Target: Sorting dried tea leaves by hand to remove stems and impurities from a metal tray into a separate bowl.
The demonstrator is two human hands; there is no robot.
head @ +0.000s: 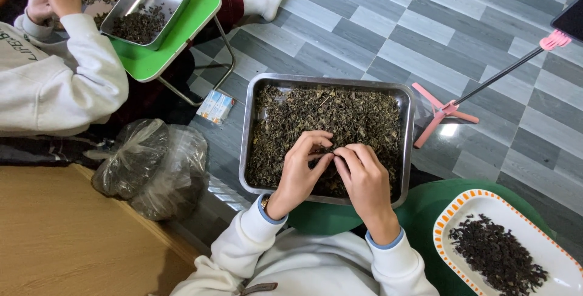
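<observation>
While a co-worker's hands (51,1) pick over another tray at far left, the left hand (302,165) and right hand (361,174) meet over the steel tray (408,144) of dried leaves (328,113), fingertips pinched together, probably on a small stem, though it is too tiny to tell. Sorting looks mid-way; the next pick calls for a fine pinch. Dark sorted bits lie on the orange-rimmed plate (446,223) at right.

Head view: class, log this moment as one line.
left hand: pinching dried leaves | right hand: pinching same | metal tray: on lap | plate: sorted dark leaves
</observation>
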